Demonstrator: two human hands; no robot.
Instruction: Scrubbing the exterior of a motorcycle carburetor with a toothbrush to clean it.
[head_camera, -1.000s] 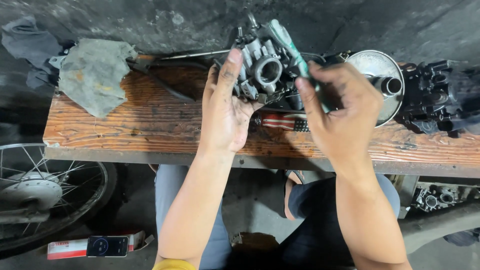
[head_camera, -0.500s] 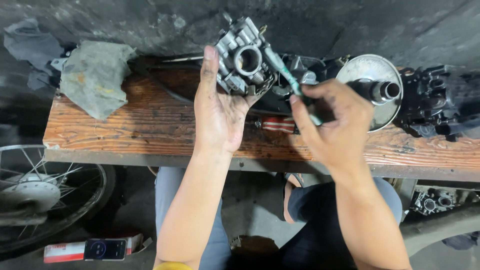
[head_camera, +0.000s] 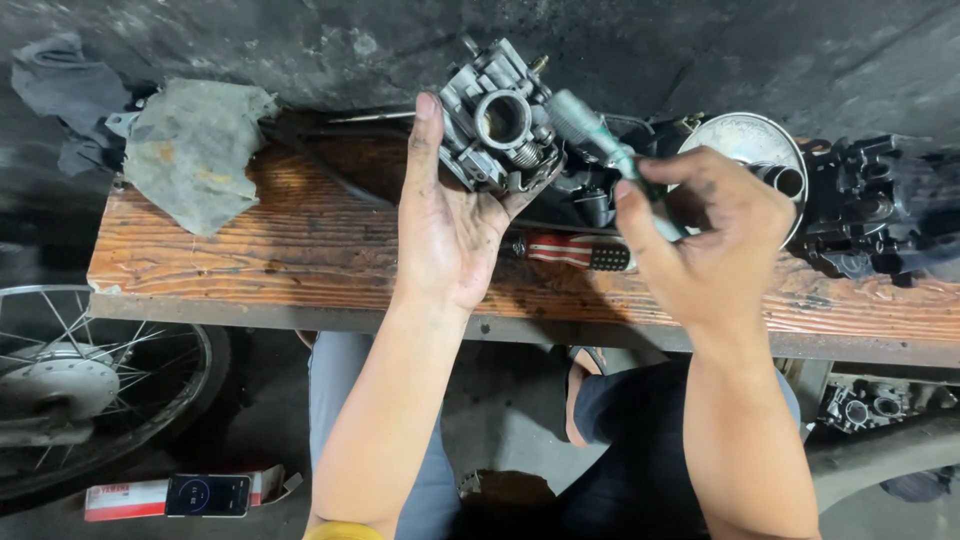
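Only the head view here. The left hand (head_camera: 450, 235) is cupped under a grey metal carburetor (head_camera: 500, 125), gripping it from below with the fingers up along its left side and holding it over the far edge of the wooden bench (head_camera: 250, 270). The round bore faces the camera. The right hand (head_camera: 715, 240) is pinched shut on a green-handled screwdriver (head_camera: 610, 155), whose handle end sits just beside the carb's right side.

Compared with half a second ago, the carb has come up a touch and turned a bit, and the screwdriver now lies closer to it; the right hand has barely shifted.

On the bench: a red-handled tool (head_camera: 570, 252) between the wrists, a grey rag (head_camera: 195, 150) off left, a round metal cover (head_camera: 750, 150) and black engine parts (head_camera: 870, 205) on the right. A spoked wheel (head_camera: 70, 370) and a phone (head_camera: 205, 495) are down on the floor.
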